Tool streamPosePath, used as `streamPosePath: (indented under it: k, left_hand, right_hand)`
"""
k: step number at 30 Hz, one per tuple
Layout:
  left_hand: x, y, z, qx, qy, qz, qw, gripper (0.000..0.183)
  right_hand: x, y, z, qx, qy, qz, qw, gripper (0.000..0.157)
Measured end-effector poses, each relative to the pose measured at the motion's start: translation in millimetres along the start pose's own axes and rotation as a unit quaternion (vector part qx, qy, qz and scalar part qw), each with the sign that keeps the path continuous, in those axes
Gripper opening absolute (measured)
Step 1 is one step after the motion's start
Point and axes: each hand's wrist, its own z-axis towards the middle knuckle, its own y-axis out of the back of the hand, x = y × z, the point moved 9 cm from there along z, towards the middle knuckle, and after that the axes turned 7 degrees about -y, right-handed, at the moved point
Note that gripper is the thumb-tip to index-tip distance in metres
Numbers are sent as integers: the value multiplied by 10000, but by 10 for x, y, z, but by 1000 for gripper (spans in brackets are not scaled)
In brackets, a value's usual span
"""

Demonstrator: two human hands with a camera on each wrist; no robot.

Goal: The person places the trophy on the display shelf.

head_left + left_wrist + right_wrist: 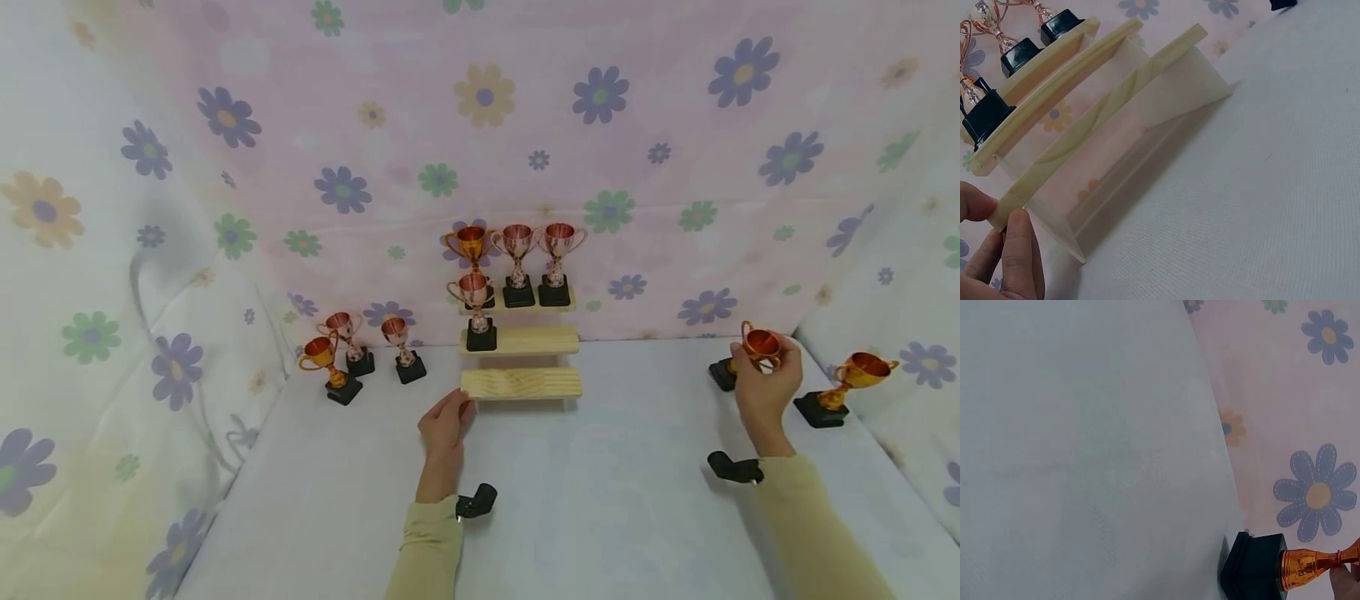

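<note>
We log the right grip (770, 383) pinching the held cup (762, 343), gold, at the far right of the desk (615, 483). Fingers partly hide its stem; the right wrist view cuts off its bowl. Whether its base touches the desk, we cannot tell. The left grip (445, 421) pinches the left end of the nearest plank (521, 384) of the stand (532, 340) between thumb and fingers.

Top plank: the leftmost cup (472, 243) is partly covered by the middle-plank cup (476, 292). We cannot identify the dark piece (1282, 3) cropped in the left wrist view. Both sleeves (427, 546) run off the near edge.

Counts: nine cups, four gold, five pink. Stand, three planks: top, one gold, two pink; middle, one pink. Desk, left: one gold (322, 354), two pink (394, 332). Right: the held cup and, just right of the grip, another gold cup (862, 371).
</note>
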Motion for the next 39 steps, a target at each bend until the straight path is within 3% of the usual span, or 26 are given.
streamPosePath:
  k: [6,11,23,31,39]
  left_hand:
    - [0,-31,17,23,-18,-45,10000,34]
    - [0,-32,22,15,27,-81,10000,34]
    - [-2,-16,17,-56,38,-90,9999,32]
    - [-29,-24,-4,17,-64,-101,9999,34]
    - [-32,-30,-9,82,-98,-108,9999,36]
  right_hand:
    - [113,-106,-174,621,157,-407,9971,48]
    - [240,-246,-357,1262,444,-631,9890,51]
    - [421,-577,-949,2493,897,-177,9641,52]
    - [473,-786,-1279,2986,711,395,9509,50]
    - [596,-966,-1547,3387,829,640,9351,52]
